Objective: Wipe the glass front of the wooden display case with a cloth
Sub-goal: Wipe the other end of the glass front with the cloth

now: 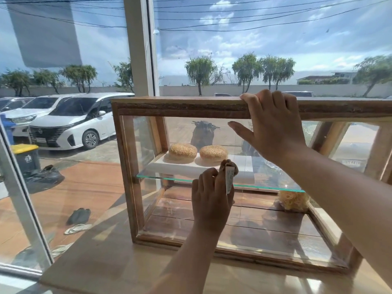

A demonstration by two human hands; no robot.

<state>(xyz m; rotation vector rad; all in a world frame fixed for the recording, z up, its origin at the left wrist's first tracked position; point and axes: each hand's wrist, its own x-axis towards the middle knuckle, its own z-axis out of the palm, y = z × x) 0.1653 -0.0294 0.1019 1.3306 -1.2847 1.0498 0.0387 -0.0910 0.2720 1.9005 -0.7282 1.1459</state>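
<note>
A wooden display case w/ a glass front sits on a pale wood counter beside a big window. Outside: parked white cars, a bin w/ a yellow lid, trees, cloudy sky.

The left hand is closed around a small bunched brown cloth, pressed to the glass near the middle, about level w/ the glass shelf inside. A white tag hangs from the cloth; its print is too small to read. The right hand rests on the case's top rail, fingers hooked over the edge, thumb spread wide below against the upper glass; it holds nothing else and looks to be steadying the case.

Inside, on the shelf: 2 seeded buns on a white tray. Lower right: a pale bundle, maybe dried noodles, hard to tell.

Handling, judged: the pane is stiff, smooth and breakable, so moderate, even pressure w/ the frame braced. The cloth is soft, light and folds easily, best held as a wad in the palm. The wood rail is rough-grained and solid, a good place to grip. No brand or legible writing on the case; the car badges are too small to read.
</note>
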